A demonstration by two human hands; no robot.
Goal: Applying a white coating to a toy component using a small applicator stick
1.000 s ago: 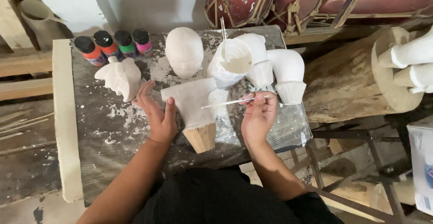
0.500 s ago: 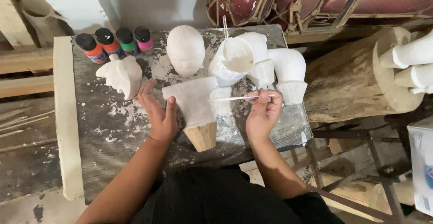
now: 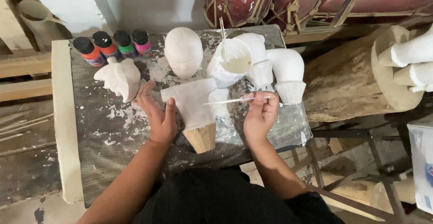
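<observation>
Pinching a thin brush (image 3: 234,100), right-hand fingers (image 3: 258,103) close; left hand (image 3: 158,113) steadies wedge (image 3: 194,104).

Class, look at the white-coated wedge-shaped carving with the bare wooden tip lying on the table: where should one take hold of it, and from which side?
Grip the white-coated wedge-shaped carving by its bare wooden tip, coming from the near table edge. That end is narrow, uncoated and points toward the person, so fingers probably won't mark the white coat. The left hand already steadies its left edge; the right hand holds a thin white-smeared brush.
</observation>
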